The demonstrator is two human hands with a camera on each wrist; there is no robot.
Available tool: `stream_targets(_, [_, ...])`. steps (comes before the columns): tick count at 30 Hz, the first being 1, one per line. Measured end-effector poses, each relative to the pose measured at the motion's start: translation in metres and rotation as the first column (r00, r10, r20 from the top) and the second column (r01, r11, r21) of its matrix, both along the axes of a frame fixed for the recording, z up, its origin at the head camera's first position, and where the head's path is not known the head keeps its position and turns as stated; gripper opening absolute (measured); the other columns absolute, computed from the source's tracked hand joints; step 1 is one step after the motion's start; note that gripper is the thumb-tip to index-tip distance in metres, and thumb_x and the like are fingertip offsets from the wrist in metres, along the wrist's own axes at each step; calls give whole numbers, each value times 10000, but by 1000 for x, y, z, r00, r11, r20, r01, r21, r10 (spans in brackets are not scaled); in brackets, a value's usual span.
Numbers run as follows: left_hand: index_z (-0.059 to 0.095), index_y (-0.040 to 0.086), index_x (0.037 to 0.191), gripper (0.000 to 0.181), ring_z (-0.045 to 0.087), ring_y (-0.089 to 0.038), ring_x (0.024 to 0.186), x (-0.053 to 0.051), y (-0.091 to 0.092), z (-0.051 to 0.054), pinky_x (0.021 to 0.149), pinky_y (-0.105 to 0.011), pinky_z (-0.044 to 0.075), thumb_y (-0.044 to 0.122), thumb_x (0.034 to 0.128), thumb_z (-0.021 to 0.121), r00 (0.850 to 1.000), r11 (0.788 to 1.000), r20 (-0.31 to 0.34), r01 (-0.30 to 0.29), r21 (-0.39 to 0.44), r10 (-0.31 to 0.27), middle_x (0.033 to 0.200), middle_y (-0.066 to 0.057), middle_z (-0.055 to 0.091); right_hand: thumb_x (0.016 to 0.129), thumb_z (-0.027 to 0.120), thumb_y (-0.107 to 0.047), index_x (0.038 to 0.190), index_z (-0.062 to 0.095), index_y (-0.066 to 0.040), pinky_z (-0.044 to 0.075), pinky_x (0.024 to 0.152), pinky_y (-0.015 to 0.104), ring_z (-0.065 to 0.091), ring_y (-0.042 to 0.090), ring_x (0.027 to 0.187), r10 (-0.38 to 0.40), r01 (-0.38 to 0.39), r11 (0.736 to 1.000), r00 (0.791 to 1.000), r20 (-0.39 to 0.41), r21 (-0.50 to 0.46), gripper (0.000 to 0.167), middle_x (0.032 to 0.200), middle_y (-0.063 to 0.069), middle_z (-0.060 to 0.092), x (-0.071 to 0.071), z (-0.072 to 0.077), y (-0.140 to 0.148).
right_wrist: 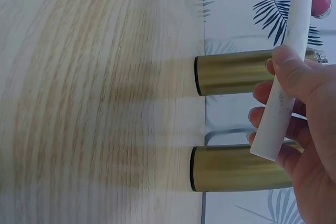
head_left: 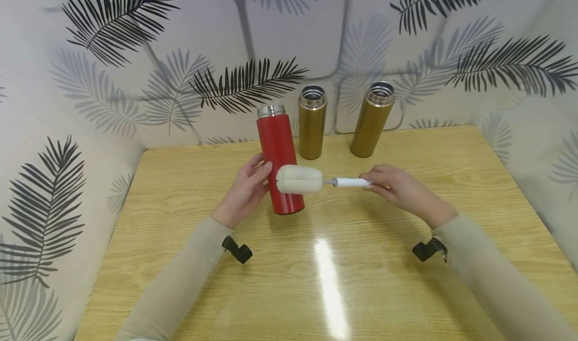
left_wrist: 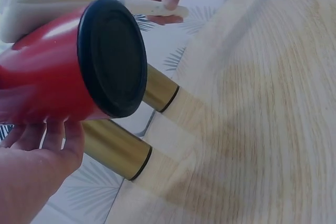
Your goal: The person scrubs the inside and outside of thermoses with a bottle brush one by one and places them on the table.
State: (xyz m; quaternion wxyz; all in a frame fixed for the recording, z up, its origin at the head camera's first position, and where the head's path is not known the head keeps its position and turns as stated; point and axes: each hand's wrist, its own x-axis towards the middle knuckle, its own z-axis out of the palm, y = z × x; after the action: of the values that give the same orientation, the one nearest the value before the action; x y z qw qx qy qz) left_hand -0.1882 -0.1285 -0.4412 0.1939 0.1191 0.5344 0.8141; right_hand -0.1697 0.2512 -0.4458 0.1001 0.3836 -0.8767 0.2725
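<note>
Our sleeves (head_left: 180,277) cross the surface (head_left: 384,291); our left grip (head_left: 244,193) curls round a tilted red bottle (head_left: 276,140), our right grip (head_left: 399,188) pinches a white-handled brush (head_left: 307,179); two gold bottles (head_left: 311,133) stand behind.

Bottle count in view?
3: red bottle in the left hand; gold bottle standing just right of it in the head view; second gold bottle farther right.

We see a person's left arm (head_left: 167,286) and right arm (head_left: 501,276) stretched from the near side toward the far middle, both in beige sleeves. The left hand (head_left: 243,193) grips with thumb and curled fingers; about as far away, the right hand (head_left: 397,184) pinches between thumb and bent fingers.
</note>
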Motion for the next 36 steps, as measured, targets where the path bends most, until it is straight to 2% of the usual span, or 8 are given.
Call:
stream_targets(9, [460, 94, 1467, 400, 544, -178, 1247, -1, 1, -1, 1040, -335, 500, 227, 1099, 543, 1000, 995, -1, -13, 104, 13, 1348, -5, 599, 856, 799, 52, 1133, 756, -48, 581, 723, 368, 627, 125, 863, 44, -44, 999, 999, -13, 32, 297, 1007, 14, 707, 4, -3, 5])
stream_targets(14, [464, 86, 1448, 405, 570, -162, 1214, 1, 2, -1, 1013, -319, 511, 250, 1091, 564, 1000, 994, -12, -8, 111, 10, 1315, 3, 619, 828, 807, 84, 1128, 756, -25, 571, 705, 360, 622, 136, 844, 35, -35, 999, 998, -46, -1, 323, 994, 43, 707, 3, -2, 6])
stream_targets(19, [451, 126, 1431, 397, 566, -158, 1205, 3, 3, -4, 1005, -303, 510, 249, 1080, 590, 1000, 994, 21, -1, 107, -1, 1311, 8, 610, 809, 803, 116, 1136, 751, -2, 560, 693, 352, 626, 146, 837, 5, -9, 999, 998, -69, -52, 351, 994, 65, 715, -3, 1, 6])
stream_targets(24, [445, 106, 1470, 410, 559, -163, 1223, 5, 2, -7, 1021, -308, 513, 239, 1097, 550, 998, 993, 9, 68, 98, -70, 1345, -6, 594, 816, 795, 123, 1140, 749, 8, 535, 674, 353, 621, 161, 822, -38, 30, 995, 996, -86, -92, 346, 994, 84, 718, -8, 7, 6])
stream_targets(27, [402, 80, 1527, 563, 575, -167, 1214, 6, 0, -8, 1016, -324, 526, 291, 1057, 631, 991, 986, -17, 136, 99, -135, 1338, -7, 607, 827, 789, 118, 1148, 748, 7, 493, 657, 316, 580, 142, 791, -70, 60, 993, 993, -92, -103, 342, 987, 91, 714, -10, 12, 8])
stream_targets(30, [336, 33, 1578, 829, 602, -168, 1196, 6, 0, -8, 998, -332, 546, 366, 959, 773, 985, 983, -32, 171, 59, -170, 1319, -21, 621, 834, 787, 113, 1149, 750, -5, 464, 659, 282, 553, 129, 780, -92, 82, 991, 991, -94, -106, 338, 978, 80, 708, -12, 17, 9])
stream_targets(33, [312, 13, 1595, 1032, 626, -167, 1184, 6, 2, -8, 989, -331, 558, 436, 842, 875, 987, 988, -30, 155, -22, -156, 1313, -38, 628, 840, 788, 106, 1148, 754, -12, 451, 662, 266, 551, 130, 776, -115, 104, 989, 988, -103, -108, 331, 979, 74, 710, -13, 21, 10])
stream_targets(36, [321, 13, 1594, 1080, 632, -179, 1187, 7, 4, -7, 1011, -341, 550, 477, 803, 891, 990, 987, -35, 135, -92, -138, 1334, -76, 617, 842, 790, 100, 1152, 754, -11, 436, 654, 258, 544, 137, 765, -140, 127, 985, 984, -110, -112, 332, 972, 78, 709, -14, 23, 11])
